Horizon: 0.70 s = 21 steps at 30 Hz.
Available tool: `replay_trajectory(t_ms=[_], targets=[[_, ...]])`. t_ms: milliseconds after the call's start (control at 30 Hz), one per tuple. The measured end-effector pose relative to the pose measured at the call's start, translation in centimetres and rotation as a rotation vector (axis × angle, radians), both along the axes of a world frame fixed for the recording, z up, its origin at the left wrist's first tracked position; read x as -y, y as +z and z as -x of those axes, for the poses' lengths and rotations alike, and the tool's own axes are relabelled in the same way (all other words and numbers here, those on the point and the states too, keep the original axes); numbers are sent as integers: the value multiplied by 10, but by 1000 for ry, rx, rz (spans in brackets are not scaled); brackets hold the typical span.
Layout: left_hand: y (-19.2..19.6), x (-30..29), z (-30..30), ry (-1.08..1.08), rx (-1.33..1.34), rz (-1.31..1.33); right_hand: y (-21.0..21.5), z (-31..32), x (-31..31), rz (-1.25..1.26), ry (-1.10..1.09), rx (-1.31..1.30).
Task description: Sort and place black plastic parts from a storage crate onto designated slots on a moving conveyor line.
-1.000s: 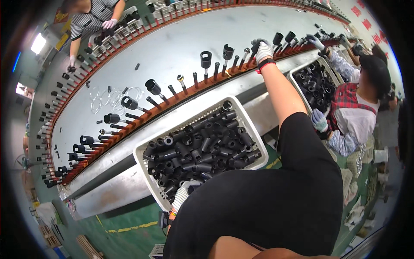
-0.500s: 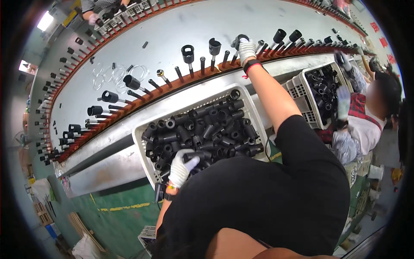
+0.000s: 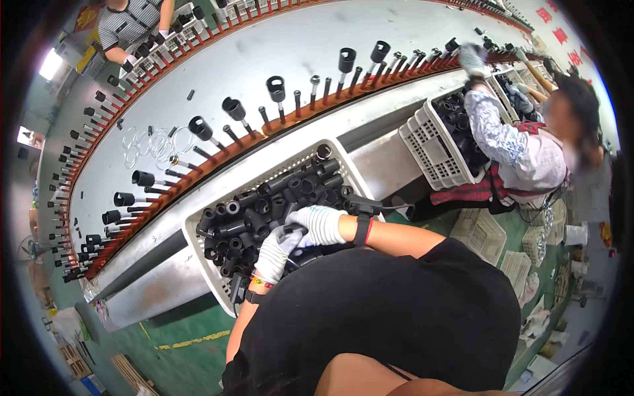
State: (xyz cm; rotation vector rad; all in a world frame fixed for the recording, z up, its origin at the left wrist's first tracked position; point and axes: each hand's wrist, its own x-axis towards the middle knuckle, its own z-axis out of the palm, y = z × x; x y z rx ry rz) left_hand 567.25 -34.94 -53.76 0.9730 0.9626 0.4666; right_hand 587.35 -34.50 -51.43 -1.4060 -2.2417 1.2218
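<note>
Gloved in white, both hands meet over a pale plastic crate [image 3: 195,228] heaped with black tubular fittings [image 3: 246,230]. My left hand [image 3: 274,256] is closed around a black tubular fitting [image 3: 291,229], mostly covered by the fingers. From the right, my right hand [image 3: 319,226] reaches across with its fingers closed on the same fitting, touching the left fingertips. The fitting's full shape is hidden between the gloves. Beyond the crate, a curved reddish-brown rail [image 3: 264,135] carries upright posts, several of them topped with black cups [image 3: 276,86].
A co-worker [image 3: 522,142] at the right reaches to the rail beside another crate [image 3: 432,155] of black parts. Across the grey table [image 3: 218,72] another person [image 3: 132,30] works. Clear tubing loops [image 3: 155,146] lie on the table. More crates [image 3: 479,234] stand on the green floor.
My right hand has left a cup on the rail and come back to the crate, meeting my left hand. The posts have shifted left along the rail. The co-worker's arm now reaches the rail.
</note>
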Motion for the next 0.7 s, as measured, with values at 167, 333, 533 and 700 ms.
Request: replay_trajectory(t_ms=[167,333,533,700], targets=[[-28,10,33,-24,-630,-892,11,-79,-24,-225,-444,-207],[-14,35,78,-316,-1330,-336,46,-199,-85,-256,-850,-541],[-20,62,93,-352,-1316,-489,91,-281,-167,-779,-1208,-1099],[-19,67,99,-305,-1323,-487,71,-271,-222,-504,-1160,-893]])
